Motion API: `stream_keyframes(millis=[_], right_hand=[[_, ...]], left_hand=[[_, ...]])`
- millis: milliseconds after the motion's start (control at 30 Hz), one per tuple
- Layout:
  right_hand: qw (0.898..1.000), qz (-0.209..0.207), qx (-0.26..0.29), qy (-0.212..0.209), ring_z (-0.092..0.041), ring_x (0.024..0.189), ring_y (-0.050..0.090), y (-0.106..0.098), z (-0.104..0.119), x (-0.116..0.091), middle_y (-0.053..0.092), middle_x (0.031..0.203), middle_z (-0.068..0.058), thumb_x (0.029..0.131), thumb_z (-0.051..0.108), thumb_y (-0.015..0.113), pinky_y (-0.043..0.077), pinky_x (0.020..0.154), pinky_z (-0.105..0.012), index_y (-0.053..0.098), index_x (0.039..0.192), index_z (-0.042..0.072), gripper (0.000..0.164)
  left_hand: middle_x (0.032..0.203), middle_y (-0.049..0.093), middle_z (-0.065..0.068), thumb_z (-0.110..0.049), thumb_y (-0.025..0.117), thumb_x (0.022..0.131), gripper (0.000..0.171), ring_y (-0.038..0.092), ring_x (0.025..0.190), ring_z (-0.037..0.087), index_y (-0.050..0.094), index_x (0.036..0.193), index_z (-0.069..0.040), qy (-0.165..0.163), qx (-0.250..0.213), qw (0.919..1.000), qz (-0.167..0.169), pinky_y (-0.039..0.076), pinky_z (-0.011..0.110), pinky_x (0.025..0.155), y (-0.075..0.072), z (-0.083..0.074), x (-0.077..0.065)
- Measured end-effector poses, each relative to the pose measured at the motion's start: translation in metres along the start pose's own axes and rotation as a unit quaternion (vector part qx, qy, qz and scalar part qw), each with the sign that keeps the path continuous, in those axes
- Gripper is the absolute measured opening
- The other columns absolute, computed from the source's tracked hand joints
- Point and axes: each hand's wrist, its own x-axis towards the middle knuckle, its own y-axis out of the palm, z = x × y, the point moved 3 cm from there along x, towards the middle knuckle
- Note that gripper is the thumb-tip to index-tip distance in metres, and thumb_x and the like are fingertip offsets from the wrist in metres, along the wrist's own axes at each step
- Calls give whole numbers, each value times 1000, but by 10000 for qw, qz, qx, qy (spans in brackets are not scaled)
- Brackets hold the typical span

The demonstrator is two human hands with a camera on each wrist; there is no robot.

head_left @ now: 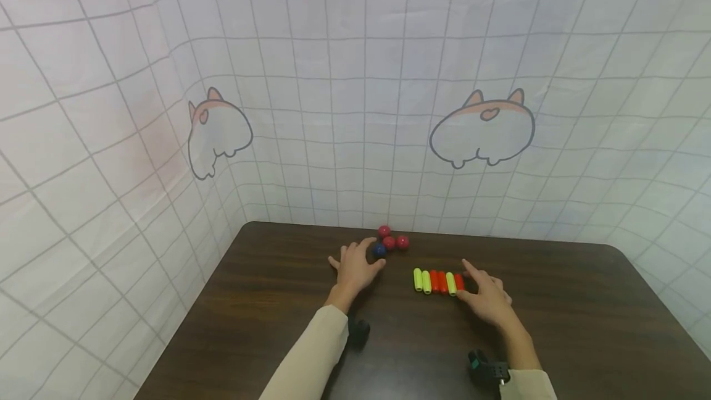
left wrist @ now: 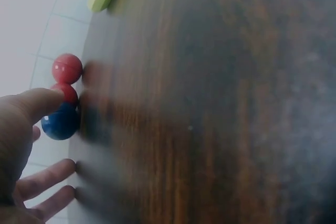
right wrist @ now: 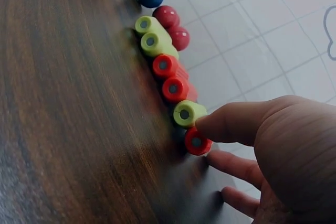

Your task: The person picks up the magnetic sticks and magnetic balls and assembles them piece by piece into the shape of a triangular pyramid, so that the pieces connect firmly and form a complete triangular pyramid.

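Observation:
Several short magnetic-looking rods with grey ends, some yellow-green (head_left: pixel 418 279) and some red (right wrist: pixel 175 89), lie side by side in a row. At its right end my right hand (head_left: pixel 489 301) has its thumb and index finger spread about the last red rod (right wrist: pixel 196 141); whether they touch it is unclear. A dark blue ball (head_left: pixel 379 250) sits beside 3 red balls (head_left: pixel 402 242) near the table's far edge. Close to the blue ball is my left hand (head_left: pixel 354 269), fingers spread, the thumb on its near side and the index finger on its far side.
The dark wood-grain table (head_left: pixel 266 289) ends at a white grid-patterned curtain (head_left: pixel 344 110) behind and at the sides. A black wrist camera (head_left: pixel 359 332) hangs by the left wrist, another device (head_left: pixel 482 366) by the right.

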Motion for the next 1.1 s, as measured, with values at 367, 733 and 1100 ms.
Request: stream_keyframes(millis=[367, 733, 1100], right_hand=[[9999, -47, -115, 31, -58, 139, 25, -4, -1, 2, 50, 149, -24, 95, 8, 63, 19, 96, -80, 36, 158, 9, 69], [9988, -428, -222, 44, -51, 129, 38, -8, -10, 2, 62, 131, -22, 93, 4, 64, 26, 94, -72, 53, 147, 11, 56], [9973, -597, -427, 64, -49, 115, 46, -8, -12, 2, 65, 116, -17, 93, 13, 70, 32, 85, -64, 64, 135, 10, 43]], left_hand=[[131, 67, 8, -39, 83, 85, 48, 50, 130, 38, 68, 130, -30, 80, -318, 9995, -2, 3, 85, 110, -3, 7, 9], [117, 71, 4, -38, 85, 84, 43, 52, 125, 35, 71, 124, -29, 19, -309, 9995, 84, 2, 83, 111, -4, 9, 16], [111, 73, 1, -39, 85, 84, 38, 53, 122, 32, 75, 118, -29, -92, -313, 9994, 102, 1, 83, 111, -1, 7, 18]])
